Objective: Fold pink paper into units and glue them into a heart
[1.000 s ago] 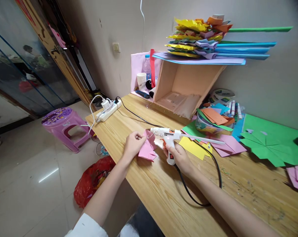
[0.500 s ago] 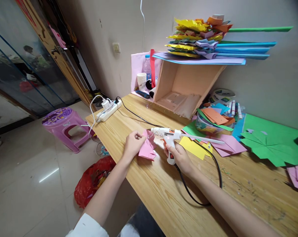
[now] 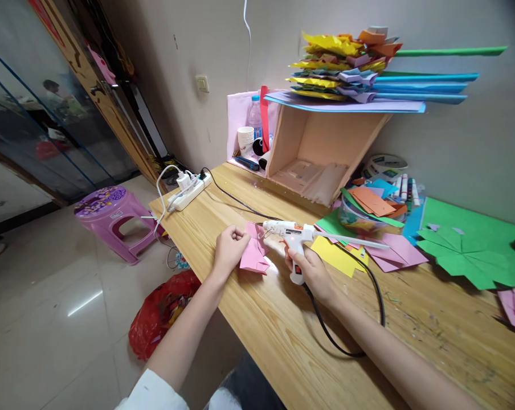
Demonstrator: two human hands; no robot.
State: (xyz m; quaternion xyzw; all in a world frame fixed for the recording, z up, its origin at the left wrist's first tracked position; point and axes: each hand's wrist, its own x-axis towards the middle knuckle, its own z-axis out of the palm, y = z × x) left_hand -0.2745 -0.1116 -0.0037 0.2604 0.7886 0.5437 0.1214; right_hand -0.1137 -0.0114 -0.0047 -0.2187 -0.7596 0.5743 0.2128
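Observation:
My left hand [image 3: 231, 249] pinches the left edge of a folded pink paper piece [image 3: 254, 255], just above the wooden table [image 3: 257, 319]. My right hand [image 3: 311, 267] is wrapped round the handle of a white hot glue gun [image 3: 292, 239]. The gun's nozzle points left and lies at the upper right edge of the pink paper; whether they touch I cannot tell. A clear glue stick [image 3: 354, 240] juts from the gun's back end. Its black cord [image 3: 326, 333] loops down and round my right forearm. Yellow paper [image 3: 336, 256] lies right of the gun.
A power strip [image 3: 189, 192] sits at the table's far left corner. Behind stands a wooden box [image 3: 326, 134] with paper flowers [image 3: 338, 62] stacked on top. To the right are a tub of paper scraps [image 3: 360, 219] and green paper [image 3: 462, 253]. A red bag [image 3: 148, 327] and pink stool [image 3: 133, 222] stand below.
The pink paper has turned slightly in my left hand, and its lower edge is a little higher. My right hand and the glue gun stay almost in place.

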